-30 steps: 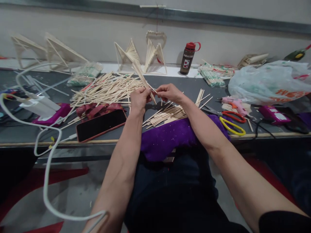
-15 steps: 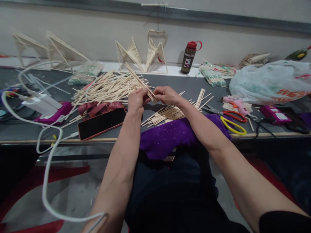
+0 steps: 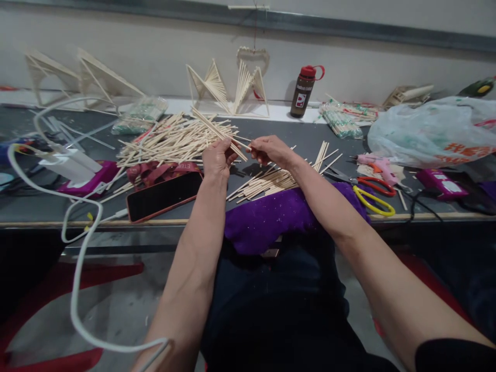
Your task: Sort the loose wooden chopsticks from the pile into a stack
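"What's just changed?"
"The right hand [image 3: 270, 150] has edged away from the bundle of sticks [image 3: 209, 125] and pinches the end of one stick [image 3: 243, 145]."
"And the left hand [image 3: 217, 157]?"
"It grips that bundle above the surface [image 3: 306, 135], near the big pile [image 3: 170, 139]."
"So what does it mean for the work?"
"One stick seems to be getting singled out, though I can't tell if it's free"

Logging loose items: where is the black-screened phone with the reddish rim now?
In the head view, the phone lies left of the left hand, near the front edge of the dark grey table, in front of the maroon ribbon.
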The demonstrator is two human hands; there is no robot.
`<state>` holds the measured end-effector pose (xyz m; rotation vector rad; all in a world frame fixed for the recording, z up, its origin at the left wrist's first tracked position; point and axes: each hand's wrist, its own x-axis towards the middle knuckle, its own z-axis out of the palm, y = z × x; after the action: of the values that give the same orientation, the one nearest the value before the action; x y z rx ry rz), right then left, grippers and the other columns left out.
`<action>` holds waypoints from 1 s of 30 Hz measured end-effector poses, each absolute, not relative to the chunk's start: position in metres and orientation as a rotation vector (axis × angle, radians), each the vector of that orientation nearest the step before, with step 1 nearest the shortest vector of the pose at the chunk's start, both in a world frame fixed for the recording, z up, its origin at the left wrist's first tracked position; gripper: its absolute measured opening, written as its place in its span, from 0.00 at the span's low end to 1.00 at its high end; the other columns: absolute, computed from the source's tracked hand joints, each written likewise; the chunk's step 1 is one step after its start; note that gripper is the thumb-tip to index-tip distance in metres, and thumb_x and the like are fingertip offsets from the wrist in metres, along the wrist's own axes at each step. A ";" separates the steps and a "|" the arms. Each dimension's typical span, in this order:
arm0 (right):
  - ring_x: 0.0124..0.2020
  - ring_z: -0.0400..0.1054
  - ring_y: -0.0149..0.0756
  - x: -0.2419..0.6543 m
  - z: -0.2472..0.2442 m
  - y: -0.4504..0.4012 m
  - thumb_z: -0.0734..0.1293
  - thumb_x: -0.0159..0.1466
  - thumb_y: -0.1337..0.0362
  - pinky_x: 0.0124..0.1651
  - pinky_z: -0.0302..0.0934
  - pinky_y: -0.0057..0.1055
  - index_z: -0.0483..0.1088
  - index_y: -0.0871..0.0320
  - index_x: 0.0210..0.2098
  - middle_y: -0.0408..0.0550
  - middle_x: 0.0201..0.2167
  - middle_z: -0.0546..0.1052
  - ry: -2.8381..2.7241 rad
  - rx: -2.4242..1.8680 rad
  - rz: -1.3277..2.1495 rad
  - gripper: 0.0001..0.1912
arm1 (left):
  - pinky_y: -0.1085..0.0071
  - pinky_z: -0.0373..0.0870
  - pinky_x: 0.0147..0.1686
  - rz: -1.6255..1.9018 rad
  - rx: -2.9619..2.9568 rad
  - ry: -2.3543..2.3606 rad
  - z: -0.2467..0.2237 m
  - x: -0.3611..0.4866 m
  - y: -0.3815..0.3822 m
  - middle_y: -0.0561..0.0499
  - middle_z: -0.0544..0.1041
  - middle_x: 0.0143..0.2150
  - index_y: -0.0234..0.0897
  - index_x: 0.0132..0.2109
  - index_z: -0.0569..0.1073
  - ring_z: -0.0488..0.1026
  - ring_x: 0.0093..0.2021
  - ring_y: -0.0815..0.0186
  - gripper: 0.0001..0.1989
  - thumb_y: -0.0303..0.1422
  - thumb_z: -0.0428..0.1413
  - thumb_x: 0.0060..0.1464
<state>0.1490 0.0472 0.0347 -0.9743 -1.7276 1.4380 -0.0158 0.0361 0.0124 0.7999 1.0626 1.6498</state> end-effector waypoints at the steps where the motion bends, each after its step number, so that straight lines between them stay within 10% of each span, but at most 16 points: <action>1: 0.17 0.61 0.21 0.149 0.034 0.048 0.66 0.63 0.55 0.18 0.52 0.19 0.69 0.62 0.31 0.41 0.21 0.72 -1.734 -0.971 1.432 0.15 | 0.79 0.70 0.20 1.659 0.803 1.068 0.012 -0.015 0.036 0.52 0.76 0.24 0.36 0.29 0.74 0.75 0.25 0.69 0.04 0.31 0.60 0.46; 14: 0.12 0.55 0.20 0.143 0.025 0.053 0.66 0.60 0.69 0.16 0.48 0.19 0.68 0.64 0.21 0.36 0.11 0.64 -2.059 -1.066 1.002 0.12 | 0.78 0.68 0.19 1.535 0.970 1.109 0.010 -0.009 0.033 0.52 0.77 0.24 0.35 0.31 0.75 0.73 0.22 0.70 0.10 0.35 0.64 0.41; 30: 0.16 0.64 0.25 0.139 0.031 0.046 0.64 0.57 0.74 0.20 0.62 0.20 0.73 0.65 0.29 0.42 0.18 0.72 -1.756 -1.114 1.341 0.05 | 0.74 0.70 0.30 1.788 1.614 1.403 0.008 -0.004 0.028 0.55 0.76 0.26 0.39 0.34 0.77 0.74 0.30 0.68 0.09 0.38 0.56 0.53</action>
<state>0.1392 0.0458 0.0310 -1.1142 -1.7562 1.3405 -0.0039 0.0277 0.0076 1.6141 1.4033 1.7876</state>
